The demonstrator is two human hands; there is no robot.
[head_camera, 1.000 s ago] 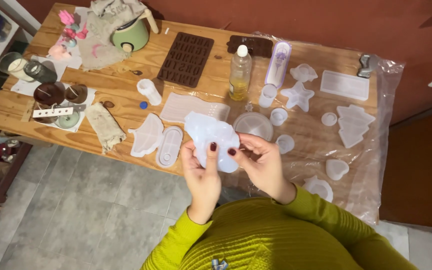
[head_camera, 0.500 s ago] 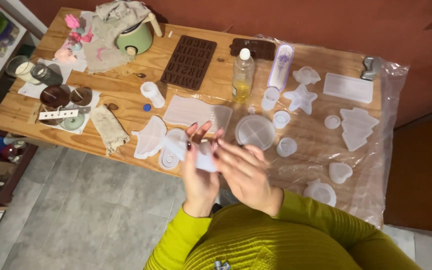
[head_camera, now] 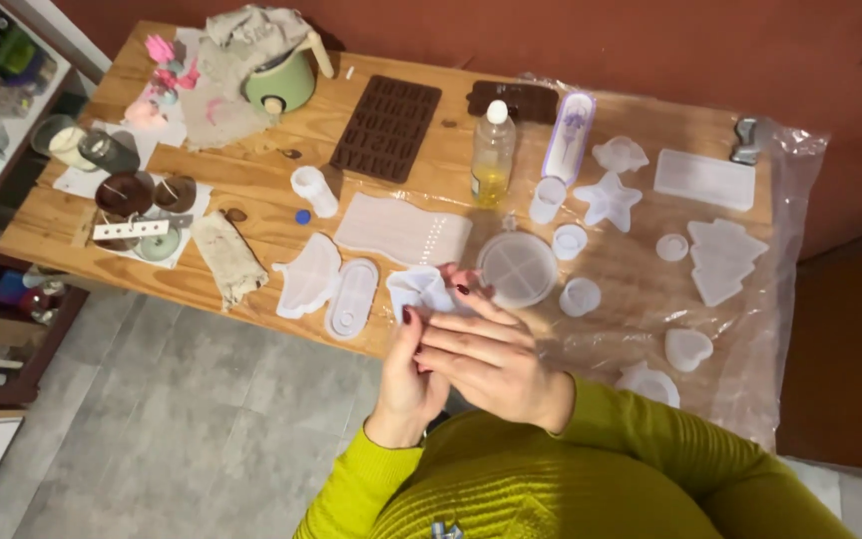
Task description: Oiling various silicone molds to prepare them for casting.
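Observation:
A soft, translucent white silicone mould sticks out above my two hands at the table's near edge. My left hand grips it from below, thumb up against it. Over the left one lies my right hand, fingers flat and pressed on the mould's lower part. Most of the mould is hidden between the hands. Just left of it rest an oval mould and an irregular flat mould. A round divided mould sits right behind my right fingers.
Wooden table with a plastic sheet over its right half. On it: brown letter mould, oil bottle, star mould, tree mould, small cups, green pot, candle jars. Grey floor to the left.
The mould was held spread open in both hands; now it is folded smaller between them, with my right hand laid flat over the left. The view has shifted slightly.

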